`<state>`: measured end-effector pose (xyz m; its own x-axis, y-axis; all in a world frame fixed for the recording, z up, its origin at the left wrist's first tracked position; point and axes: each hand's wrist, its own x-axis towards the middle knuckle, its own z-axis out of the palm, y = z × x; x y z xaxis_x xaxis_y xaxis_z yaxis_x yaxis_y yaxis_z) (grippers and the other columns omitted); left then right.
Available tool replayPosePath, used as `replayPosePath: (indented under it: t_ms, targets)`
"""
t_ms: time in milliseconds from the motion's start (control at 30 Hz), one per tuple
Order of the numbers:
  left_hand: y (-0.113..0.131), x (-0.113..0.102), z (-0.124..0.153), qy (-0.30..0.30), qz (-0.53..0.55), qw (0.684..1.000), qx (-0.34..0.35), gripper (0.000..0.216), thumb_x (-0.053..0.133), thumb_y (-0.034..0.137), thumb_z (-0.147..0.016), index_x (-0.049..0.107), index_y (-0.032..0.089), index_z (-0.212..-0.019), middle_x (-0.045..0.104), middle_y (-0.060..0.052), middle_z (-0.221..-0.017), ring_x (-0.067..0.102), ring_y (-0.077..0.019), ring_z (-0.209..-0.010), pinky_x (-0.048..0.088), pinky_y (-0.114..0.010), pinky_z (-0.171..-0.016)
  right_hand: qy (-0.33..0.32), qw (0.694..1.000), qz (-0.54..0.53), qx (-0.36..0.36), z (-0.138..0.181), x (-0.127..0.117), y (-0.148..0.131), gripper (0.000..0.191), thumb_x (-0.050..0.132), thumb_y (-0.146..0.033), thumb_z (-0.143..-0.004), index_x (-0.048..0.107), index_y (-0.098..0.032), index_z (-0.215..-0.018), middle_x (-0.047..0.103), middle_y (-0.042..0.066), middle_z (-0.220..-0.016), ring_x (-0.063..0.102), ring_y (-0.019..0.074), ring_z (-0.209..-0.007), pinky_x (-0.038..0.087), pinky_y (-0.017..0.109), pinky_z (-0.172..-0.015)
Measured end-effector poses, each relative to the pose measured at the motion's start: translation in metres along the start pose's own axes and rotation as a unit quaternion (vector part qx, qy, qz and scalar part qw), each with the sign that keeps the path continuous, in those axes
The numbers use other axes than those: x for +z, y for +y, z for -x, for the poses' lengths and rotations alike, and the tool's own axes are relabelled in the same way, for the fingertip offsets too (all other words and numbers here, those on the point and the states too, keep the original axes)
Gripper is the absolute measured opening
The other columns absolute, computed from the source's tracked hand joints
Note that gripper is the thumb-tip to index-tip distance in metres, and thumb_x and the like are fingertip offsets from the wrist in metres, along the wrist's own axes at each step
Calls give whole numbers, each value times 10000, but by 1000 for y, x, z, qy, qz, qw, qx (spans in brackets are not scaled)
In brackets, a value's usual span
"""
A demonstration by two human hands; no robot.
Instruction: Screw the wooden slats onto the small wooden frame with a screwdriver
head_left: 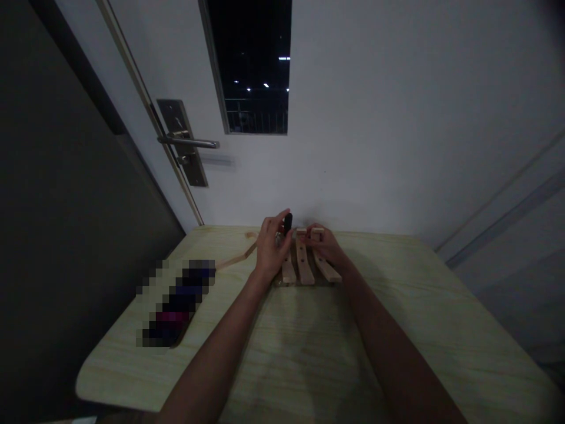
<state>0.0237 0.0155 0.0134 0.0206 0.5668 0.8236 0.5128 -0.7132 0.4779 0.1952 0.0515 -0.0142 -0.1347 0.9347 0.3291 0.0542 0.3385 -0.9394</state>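
Both my hands work at the far edge of a pale wooden table (309,353). My left hand (270,247) is closed around a small dark object (288,222), held upright between thumb and fingers. My right hand (325,246) pinches a short wooden piece (316,231) at the top of a set of wooden slats (303,265). The slats lie side by side, fanned slightly, with small holes in them. The two hands are close together, just a few centimetres apart.
A long thin wooden strip (233,258) lies left of my left hand. A blurred dark oblong object (179,303) rests near the table's left edge. A white door with a metal handle (189,142) and a dark window (256,65) stands behind the table.
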Motion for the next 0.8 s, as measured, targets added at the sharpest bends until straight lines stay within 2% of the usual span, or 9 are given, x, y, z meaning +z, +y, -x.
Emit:
replayPosePath:
  t_ms: [433,667,800]
  targets:
    - [-2,1,3,-32,20,999,13,450,504,117,-841,457,246,-1269,555,-53,-1041,546,-158,-895,491,-317,-801,-3,1000,-12,8,1,0,2,335,751,-408,-594,535,-198,-740,536,-33,-667,475,113,-603,404,258,-586]
    - [-3,3,1,-15,25,1000,4,348,563,234,-870,492,242,-1211,565,-48,-1034,558,-146,-872,509,-297,-766,-7,1000,-4,9,0,-2,5,345,756,-413,-581,539,-201,-746,537,-30,-666,478,119,-605,400,261,-581]
    - [-1,2,0,8,21,1000,-4,326,565,217,-872,511,255,-1191,542,-51,-1040,551,-139,-860,518,-277,-725,0,1000,1,6,1,-2,3,332,746,-418,-593,539,-207,-743,541,-25,-670,484,125,-610,406,266,-583]
